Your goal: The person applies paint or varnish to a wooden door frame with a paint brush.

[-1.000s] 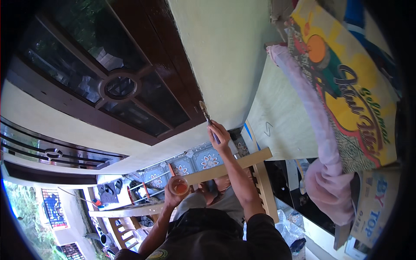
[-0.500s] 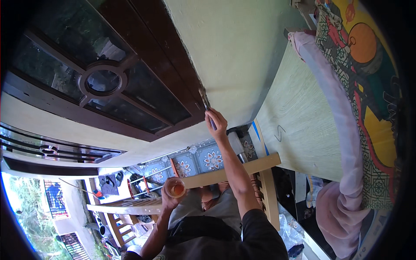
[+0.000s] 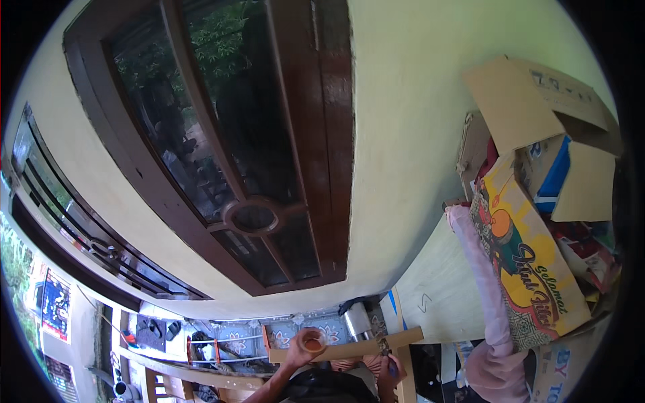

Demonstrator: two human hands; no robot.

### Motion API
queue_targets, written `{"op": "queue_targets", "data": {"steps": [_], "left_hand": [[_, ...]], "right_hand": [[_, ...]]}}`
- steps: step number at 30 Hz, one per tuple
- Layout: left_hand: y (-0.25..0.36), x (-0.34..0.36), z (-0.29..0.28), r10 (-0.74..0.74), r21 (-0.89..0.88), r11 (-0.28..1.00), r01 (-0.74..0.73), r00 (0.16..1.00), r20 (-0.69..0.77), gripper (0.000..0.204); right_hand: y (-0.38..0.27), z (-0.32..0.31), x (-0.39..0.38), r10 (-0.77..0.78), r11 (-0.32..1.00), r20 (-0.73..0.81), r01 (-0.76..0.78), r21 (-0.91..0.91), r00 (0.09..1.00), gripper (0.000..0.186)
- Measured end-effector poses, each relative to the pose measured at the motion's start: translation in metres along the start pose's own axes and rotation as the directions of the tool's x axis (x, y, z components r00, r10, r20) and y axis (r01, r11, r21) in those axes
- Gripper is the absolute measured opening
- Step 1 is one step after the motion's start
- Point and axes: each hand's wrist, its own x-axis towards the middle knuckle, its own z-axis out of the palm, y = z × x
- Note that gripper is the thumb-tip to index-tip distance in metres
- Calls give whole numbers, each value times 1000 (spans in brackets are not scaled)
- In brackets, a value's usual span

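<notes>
My left hand (image 3: 297, 352) is closed around a small clear cup (image 3: 322, 334) with reddish-brown liquid (image 3: 313, 344) in it. To its right, low in the picture, my right hand (image 3: 395, 371) grips a paintbrush (image 3: 385, 349) by its handle, bristles pointing up. The brush is apart from the wall and away from the cup. Above both hands stands a dark brown wooden window frame (image 3: 334, 168) with glass panes and a round centre piece. A cream wall (image 3: 396, 134) meets the frame along its right edge.
A wooden bench rail (image 3: 336, 351) crosses close to my hands. At right are a pale board (image 3: 437, 289), a pink cloth (image 3: 494, 295) and a full cardboard box (image 3: 514, 107). Patterned floor tiles (image 3: 285, 329), a metal cylinder (image 3: 358, 322) and sandals (image 3: 156, 328) lie below.
My right hand has drawn the brush down from the window frame's edge toward my body. The view has tilted upward, showing more window and the box. The cup stays in my left hand.
</notes>
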Motion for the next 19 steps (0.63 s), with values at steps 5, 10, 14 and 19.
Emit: {"op": "queue_targets", "data": {"steps": [5,10,14,19], "left_hand": [[48,25,-4,164,35,985,-167,984,73,51],[107,59,-24,340,-40,940,-339,940,27,46],[157,71,-66,510,-19,858,-514,855,-94,45],[195,60,-104,712,219,698,-681,693,-116,39]], "right_hand": [[-93,26,39,-201,979,55,203,-35,978,33],[-166,82,84,12,948,121,-49,314,993,26],[-237,108,97,-188,840,184,61,539,965,19],[-301,93,104,-620,751,439,330,572,650,25]]}}
